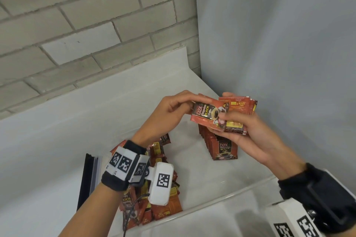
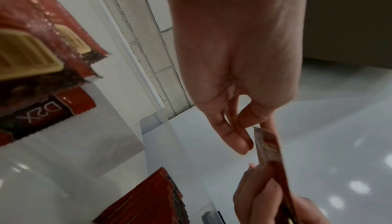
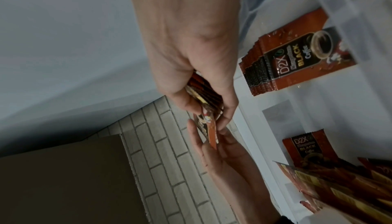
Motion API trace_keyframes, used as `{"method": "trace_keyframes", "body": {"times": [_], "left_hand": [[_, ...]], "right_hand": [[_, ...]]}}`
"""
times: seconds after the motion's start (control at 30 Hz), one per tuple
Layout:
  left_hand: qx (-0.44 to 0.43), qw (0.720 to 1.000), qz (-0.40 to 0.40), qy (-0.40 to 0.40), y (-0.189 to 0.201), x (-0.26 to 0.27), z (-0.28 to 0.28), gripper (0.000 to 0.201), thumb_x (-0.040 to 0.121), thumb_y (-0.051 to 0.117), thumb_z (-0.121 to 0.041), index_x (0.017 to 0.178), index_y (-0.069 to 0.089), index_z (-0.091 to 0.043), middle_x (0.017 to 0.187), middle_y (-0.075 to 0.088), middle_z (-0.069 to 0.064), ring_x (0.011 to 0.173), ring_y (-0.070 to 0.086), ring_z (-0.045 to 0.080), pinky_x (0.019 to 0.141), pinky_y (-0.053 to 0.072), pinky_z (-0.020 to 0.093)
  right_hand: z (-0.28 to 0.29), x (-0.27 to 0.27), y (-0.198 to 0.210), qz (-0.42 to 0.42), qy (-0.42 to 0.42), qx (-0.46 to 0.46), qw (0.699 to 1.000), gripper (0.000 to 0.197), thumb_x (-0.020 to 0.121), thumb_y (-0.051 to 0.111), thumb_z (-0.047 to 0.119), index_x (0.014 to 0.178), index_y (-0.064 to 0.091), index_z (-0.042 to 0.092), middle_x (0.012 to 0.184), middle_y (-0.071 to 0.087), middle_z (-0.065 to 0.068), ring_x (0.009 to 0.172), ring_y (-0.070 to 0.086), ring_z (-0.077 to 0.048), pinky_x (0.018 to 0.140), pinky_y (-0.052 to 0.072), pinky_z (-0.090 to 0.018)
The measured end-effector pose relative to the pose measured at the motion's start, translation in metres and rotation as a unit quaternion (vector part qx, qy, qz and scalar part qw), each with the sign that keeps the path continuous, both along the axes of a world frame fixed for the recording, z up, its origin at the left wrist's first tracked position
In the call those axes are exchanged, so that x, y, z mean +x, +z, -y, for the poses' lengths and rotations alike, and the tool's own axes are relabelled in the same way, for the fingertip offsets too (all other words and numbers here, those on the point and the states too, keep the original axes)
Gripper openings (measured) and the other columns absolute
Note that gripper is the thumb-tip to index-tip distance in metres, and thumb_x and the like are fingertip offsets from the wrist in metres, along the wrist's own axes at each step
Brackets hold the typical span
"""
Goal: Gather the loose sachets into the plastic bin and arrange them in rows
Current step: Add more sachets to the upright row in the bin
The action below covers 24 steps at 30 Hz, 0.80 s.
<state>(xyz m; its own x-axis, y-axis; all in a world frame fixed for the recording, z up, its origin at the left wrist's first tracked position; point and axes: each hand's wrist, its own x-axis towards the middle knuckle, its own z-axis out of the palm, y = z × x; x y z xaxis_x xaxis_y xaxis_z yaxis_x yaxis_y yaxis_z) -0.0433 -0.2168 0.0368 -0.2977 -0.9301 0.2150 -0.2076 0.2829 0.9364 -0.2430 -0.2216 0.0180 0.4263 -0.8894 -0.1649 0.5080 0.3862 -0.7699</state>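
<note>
Both hands hover over a clear plastic bin. My right hand grips a small stack of red-and-black coffee sachets, thumb on top. My left hand pinches the left end of the top sachet, which lies face up across the stack. From the right wrist, the stack sits in my right hand and the left hand meets it from below. A row of upright sachets stands in the bin under the hands. A loose pile of sachets lies under my left wrist.
The bin sits in a corner, with a brick wall behind it and a plain grey wall on the right. A black-edged flat object leans at the bin's left side. Bare bin floor separates the row from the pile.
</note>
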Motion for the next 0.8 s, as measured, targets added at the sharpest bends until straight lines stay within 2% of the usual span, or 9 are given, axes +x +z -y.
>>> {"method": "trace_keyframes", "body": {"times": [0.1,0.2,0.3,0.43,0.5,0.57,0.63,0.73,0.8], "left_hand": [[0.03,0.999,-0.018,-0.003,0.002,-0.004,-0.002,0.033,0.098,0.038,0.001,0.117,0.063,-0.008,0.117,0.065,0.005,0.109,0.061,0.019,0.087,0.054,0.036],[0.049,0.998,-0.021,-0.013,0.005,-0.006,-0.005,0.024,0.091,0.057,-0.014,0.114,0.063,-0.011,0.113,0.067,-0.005,0.107,0.062,0.014,0.084,0.053,0.028],[0.052,0.998,-0.008,-0.024,0.004,-0.006,-0.004,0.027,0.084,0.066,-0.002,0.11,0.066,-0.005,0.11,0.067,0.006,0.104,0.064,0.017,0.086,0.052,0.026],[0.041,0.996,0.058,-0.053,-0.001,-0.002,-0.001,0.023,0.084,0.067,-0.001,0.106,0.071,-0.004,0.103,0.067,0.01,0.1,0.063,0.018,0.087,0.053,0.03],[0.021,0.99,0.107,-0.088,-0.006,-0.005,-0.001,0.023,0.084,0.069,-0.004,0.107,0.072,-0.006,0.101,0.067,0.01,0.096,0.063,0.022,0.087,0.052,0.036],[0.001,0.98,0.157,-0.126,-0.015,-0.011,0.0,0.024,0.083,0.07,-0.006,0.107,0.072,-0.006,0.098,0.066,0.009,0.091,0.062,0.022,0.085,0.051,0.038],[-0.033,0.962,0.216,-0.16,-0.027,-0.018,0.003,0.024,0.083,0.071,-0.009,0.106,0.073,-0.009,0.093,0.064,0.005,0.083,0.059,0.015,0.079,0.05,0.032],[-0.111,0.931,0.284,-0.199,-0.043,-0.028,0.004,0.025,0.081,0.071,-0.01,0.106,0.074,-0.011,0.081,0.054,0.004,0.073,0.041,0.005,0.069,0.035,0.01],[-0.153,0.915,0.309,-0.207,-0.049,-0.033,0.004,0.026,0.082,0.069,-0.01,0.107,0.073,-0.01,0.079,0.044,0.002,0.074,0.031,0.003,0.07,0.029,0.007]], "right_hand": [[0.001,0.001,-0.002,-0.024,-0.014,-0.01,1.0,0.058,0.063,0.066,-0.002,0.114,0.061,0.025,0.107,0.072,-0.009,0.099,0.07,-0.027,0.079,0.059,-0.036],[0.0,0.001,-0.003,-0.033,-0.016,-0.018,0.999,0.059,0.065,0.065,-0.005,0.114,0.059,0.026,0.107,0.072,-0.01,0.097,0.07,-0.026,0.086,0.057,-0.04],[0.0,0.002,-0.001,-0.004,-0.034,-0.029,0.999,0.055,0.07,0.063,-0.007,0.115,0.056,0.024,0.098,0.072,-0.006,0.094,0.071,-0.023,0.081,0.058,-0.036],[0.004,0.0,0.0,0.037,-0.209,-0.049,0.976,0.048,0.076,0.069,0.005,0.114,0.049,0.027,0.08,0.058,0.004,0.076,0.061,-0.01,0.075,0.052,-0.029],[0.005,-0.003,-0.001,0.02,-0.276,-0.068,0.959,0.042,0.084,0.068,0.01,0.116,0.048,0.027,0.088,0.056,0.004,0.079,0.058,-0.01,0.078,0.049,-0.029],[0.004,-0.005,-0.003,0.015,-0.288,-0.077,0.954,0.038,0.087,0.067,0.015,0.117,0.047,0.026,0.097,0.055,0.002,0.084,0.057,-0.011,0.081,0.049,-0.03],[0.003,-0.005,-0.003,0.015,-0.284,-0.08,0.955,0.035,0.088,0.066,0.018,0.117,0.047,0.026,0.098,0.054,0.001,0.084,0.057,-0.011,0.082,0.048,-0.031],[0.003,-0.003,-0.002,0.016,-0.281,-0.088,0.955,0.034,0.088,0.066,0.021,0.117,0.048,0.026,0.092,0.055,0.001,0.08,0.058,-0.01,0.08,0.049,-0.029],[0.002,-0.003,-0.001,0.016,-0.278,-0.088,0.956,0.033,0.087,0.066,0.022,0.116,0.049,0.027,0.09,0.056,0.002,0.079,0.059,-0.009,0.078,0.05,-0.028]]}}
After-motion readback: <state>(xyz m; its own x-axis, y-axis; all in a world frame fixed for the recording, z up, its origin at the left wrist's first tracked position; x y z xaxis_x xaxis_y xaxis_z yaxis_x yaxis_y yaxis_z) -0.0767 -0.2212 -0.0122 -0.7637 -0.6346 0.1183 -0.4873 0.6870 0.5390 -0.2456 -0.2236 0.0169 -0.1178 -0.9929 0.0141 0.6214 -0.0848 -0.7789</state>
